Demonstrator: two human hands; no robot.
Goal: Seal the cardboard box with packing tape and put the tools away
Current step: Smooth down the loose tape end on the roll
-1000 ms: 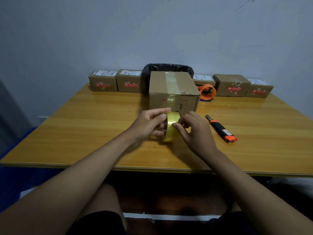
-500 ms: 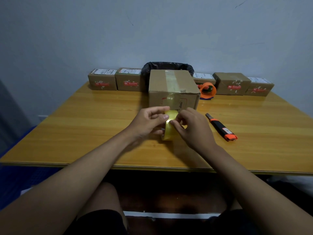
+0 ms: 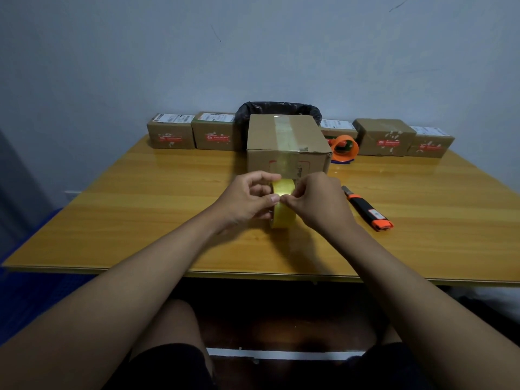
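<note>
Together our left hand (image 3: 247, 198) and right hand (image 3: 318, 201) pinch the yellow tape roll (image 3: 282, 204), upright on the bench (image 3: 140, 209) just before the taped box (image 3: 287, 147). Small boxes (image 3: 171, 135) behind carry red labels, their writing unreadable. Right lies a knife (image 3: 367, 209).

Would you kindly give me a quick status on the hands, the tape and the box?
Left hand and right hand both gripping tape roll, picking at its edge. Cardboard box behind, tape strip already over top. Utility knife right, clear of hands.
</note>
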